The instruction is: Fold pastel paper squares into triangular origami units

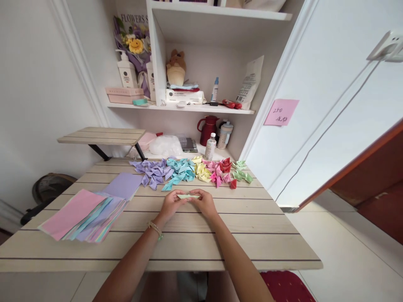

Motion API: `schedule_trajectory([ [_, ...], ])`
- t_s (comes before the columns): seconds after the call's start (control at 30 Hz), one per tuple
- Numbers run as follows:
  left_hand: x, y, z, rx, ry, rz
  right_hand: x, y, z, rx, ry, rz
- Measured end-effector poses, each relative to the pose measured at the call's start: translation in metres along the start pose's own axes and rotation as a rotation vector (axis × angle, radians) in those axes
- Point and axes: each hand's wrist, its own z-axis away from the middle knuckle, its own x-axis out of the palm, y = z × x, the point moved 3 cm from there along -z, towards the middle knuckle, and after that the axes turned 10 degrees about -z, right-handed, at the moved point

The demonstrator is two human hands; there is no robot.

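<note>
Between my two hands is a small piece of folded pale green paper (188,196), long and narrow, held level just above the table. My left hand (171,204) pinches its left end, and a beaded bracelet circles that wrist. The right end is gripped by my right hand (205,203), thumb toward me. Beyond the hands lie folded paper pieces sorted by colour: purple (153,171), blue (181,170), yellow (202,172), pink (217,174), red (226,165) and light green (242,172).
A fanned stack of coloured paper sheets (78,209) lies on the left of the slatted table (252,243). Behind it stands a small raised wooden shelf (102,135). At the back are a clear bottle (210,147), a red jug (208,129) and a plastic bag (165,145).
</note>
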Motion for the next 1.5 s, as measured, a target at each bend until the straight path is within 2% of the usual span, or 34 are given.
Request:
schedule_trajectory([
  [0.17, -0.001, -0.004, -0.001, -0.032, -0.003, 0.076, 0.001, 0.001, -0.001, -0.019, -0.003, -0.017],
  [0.33, -0.003, -0.003, -0.004, -0.007, 0.045, 0.099, -0.013, 0.001, -0.004, -0.076, -0.023, 0.065],
  [0.43, -0.001, -0.003, -0.004, 0.010, -0.013, 0.073, -0.020, -0.001, -0.004, -0.122, -0.042, 0.148],
  [0.57, 0.003, -0.001, -0.001, 0.045, -0.087, 0.057, -0.018, -0.004, -0.003, -0.206, -0.119, 0.302],
  [0.83, 0.007, -0.001, 0.003, 0.057, -0.118, 0.047, -0.009, 0.002, 0.001, -0.248, -0.193, 0.484],
  [1.0, 0.004, -0.002, 0.001, 0.067, -0.083, 0.034, -0.006, -0.008, 0.002, -0.277, -0.295, 0.442],
  [1.1, 0.003, -0.001, 0.001, 0.053, -0.082, 0.029, -0.013, -0.017, -0.002, -0.246, -0.266, 0.412],
  [1.17, 0.003, 0.000, 0.001, 0.048, -0.079, 0.013, -0.029, -0.023, -0.005, -0.191, -0.172, 0.399],
  [1.23, 0.003, 0.001, 0.002, 0.048, -0.075, -0.008, -0.055, -0.029, -0.007, -0.142, -0.050, 0.382],
  [1.33, 0.003, 0.002, 0.003, 0.052, -0.072, -0.021, -0.114, -0.032, -0.001, -0.098, 0.191, 0.410],
  [1.4, 0.004, 0.002, 0.003, 0.052, -0.063, -0.019, -0.160, -0.030, 0.007, -0.071, 0.366, 0.528],
  [1.5, 0.003, 0.001, 0.002, 0.051, -0.058, -0.028, -0.220, -0.018, 0.018, 0.015, 0.522, 0.678],
])
